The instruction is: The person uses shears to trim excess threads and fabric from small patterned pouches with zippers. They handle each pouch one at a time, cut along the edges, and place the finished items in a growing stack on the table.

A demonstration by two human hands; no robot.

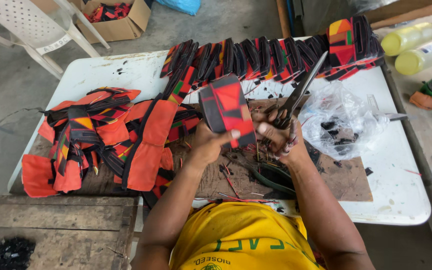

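My left hand (210,142) grips a folded fabric piece (226,107) patterned in red, black and orange, held upright above the table. My right hand (278,136) is closed on the handles of black scissors (298,92), whose blades point up and to the right, just beside the piece. Both hands meet over a brown board (343,177) strewn with thread scraps.
A pile of orange and patterned fabric pieces (101,137) lies at left. A row of finished pieces (276,57) lines the far edge of the white table (401,170). A clear plastic bag (341,120), two yellow bottles (416,45), a white chair (31,25) and a cardboard box (118,20) stand around.
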